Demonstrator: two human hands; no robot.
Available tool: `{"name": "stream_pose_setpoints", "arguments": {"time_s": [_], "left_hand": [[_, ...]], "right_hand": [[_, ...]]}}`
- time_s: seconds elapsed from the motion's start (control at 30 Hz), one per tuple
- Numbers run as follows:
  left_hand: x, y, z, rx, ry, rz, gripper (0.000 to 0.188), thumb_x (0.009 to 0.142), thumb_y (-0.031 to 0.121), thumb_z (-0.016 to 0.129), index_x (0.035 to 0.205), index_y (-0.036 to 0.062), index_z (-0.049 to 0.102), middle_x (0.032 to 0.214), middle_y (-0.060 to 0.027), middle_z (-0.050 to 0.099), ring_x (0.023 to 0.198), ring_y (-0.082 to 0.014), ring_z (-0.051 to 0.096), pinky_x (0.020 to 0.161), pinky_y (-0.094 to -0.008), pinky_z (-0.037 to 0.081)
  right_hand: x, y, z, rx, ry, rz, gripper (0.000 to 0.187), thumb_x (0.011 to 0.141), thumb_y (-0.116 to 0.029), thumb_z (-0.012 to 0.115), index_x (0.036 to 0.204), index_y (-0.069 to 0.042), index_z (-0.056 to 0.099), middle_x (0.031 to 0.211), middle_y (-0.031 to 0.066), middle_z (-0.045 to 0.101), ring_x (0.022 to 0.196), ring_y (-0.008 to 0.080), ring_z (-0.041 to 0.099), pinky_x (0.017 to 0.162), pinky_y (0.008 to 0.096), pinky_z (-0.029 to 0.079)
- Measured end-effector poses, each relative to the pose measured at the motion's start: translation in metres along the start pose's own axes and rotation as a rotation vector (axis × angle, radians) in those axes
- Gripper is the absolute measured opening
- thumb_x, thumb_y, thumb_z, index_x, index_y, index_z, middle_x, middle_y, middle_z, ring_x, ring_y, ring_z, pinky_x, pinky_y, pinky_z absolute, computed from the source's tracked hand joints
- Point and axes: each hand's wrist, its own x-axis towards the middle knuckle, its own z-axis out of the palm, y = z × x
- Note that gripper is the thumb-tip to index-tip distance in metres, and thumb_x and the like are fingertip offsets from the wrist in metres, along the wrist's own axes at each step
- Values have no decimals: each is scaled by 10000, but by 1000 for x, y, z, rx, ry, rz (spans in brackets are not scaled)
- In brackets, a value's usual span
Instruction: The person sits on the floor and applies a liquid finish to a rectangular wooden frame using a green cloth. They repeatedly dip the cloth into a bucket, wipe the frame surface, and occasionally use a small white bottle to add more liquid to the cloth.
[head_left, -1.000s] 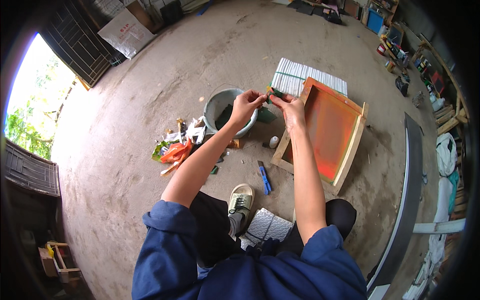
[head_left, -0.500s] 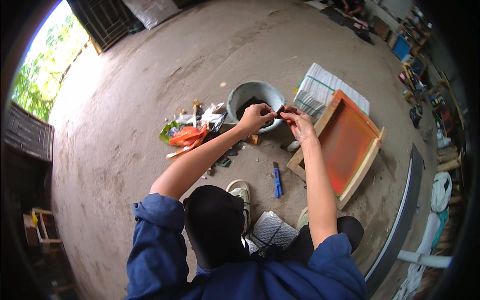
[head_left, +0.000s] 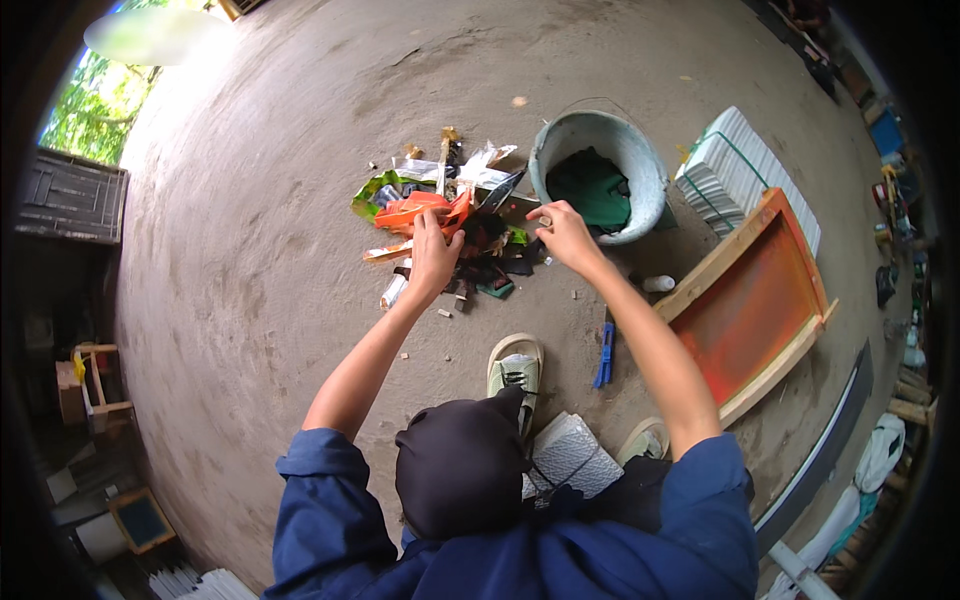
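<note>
Over a heap of scraps on the floor, my left hand (head_left: 436, 256) reaches down with fingers and thumb apart. Its fingertips are at the edge of a crumpled orange plastic wrapper (head_left: 402, 212); I see nothing held in them. My right hand (head_left: 566, 238) hovers between the heap and a grey bucket (head_left: 648, 172), thumb and forefinger pinched together. A small pale bit seems to show at that pinch, too small to name. Dark green cloth (head_left: 592, 190) lies inside the bucket. Dark scraps (head_left: 492, 272) are strewn below the wrapper.
A blue cutter knife (head_left: 605, 355) lies on the floor near my shoe (head_left: 516, 368). To the right, a wooden frame with an orange-stained screen (head_left: 745, 315) leans against a strapped white stack (head_left: 745, 165). A silvery wrapped bundle (head_left: 575, 455) sits between my feet.
My hands were together over the bucket with a small dark piece at their fingertips. They have parted: the left went to the scrap heap, the right to the bucket's left side. The view has shifted.
</note>
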Motion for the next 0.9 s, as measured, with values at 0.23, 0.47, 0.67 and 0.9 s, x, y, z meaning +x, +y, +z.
{"name": "stream_pose_setpoints", "arguments": {"time_s": [0.23, 0.47, 0.67, 0.9], "left_hand": [[-7, 115, 24, -106, -245, 402, 293, 802, 109, 623, 1056, 13, 513, 1004, -148, 542, 831, -277, 588, 752, -373, 481], [-38, 173, 62, 45, -427, 649, 247, 804, 175, 627, 1010, 44, 588, 1002, -154, 569, 944, -310, 567, 831, -389, 461], [-35, 158, 91, 225, -472, 562, 276, 808, 220, 639, 1017, 45, 600, 1018, -169, 575, 960, -318, 571, 858, -391, 450], [33, 161, 151, 111, -344, 520, 217, 783, 167, 621, 952, 30, 617, 975, -184, 594, 922, -347, 579, 837, -408, 467]], "right_hand": [[-120, 62, -194, -378, 48, 137, 183, 763, -54, 608, 940, -19, 640, 951, 190, 595, 921, 343, 593, 819, 407, 473], [-261, 84, -268, -461, 396, 451, 195, 727, 66, 568, 887, -19, 642, 908, 187, 578, 878, 321, 594, 799, 406, 482], [-281, 90, -243, -759, 299, 455, 225, 737, 95, 509, 894, -19, 625, 1019, 225, 528, 973, 396, 548, 883, 462, 456], [-228, 97, -214, -600, -46, 592, 291, 825, -14, 500, 1100, -34, 595, 1263, 222, 416, 1191, 463, 415, 986, 656, 301]]}}
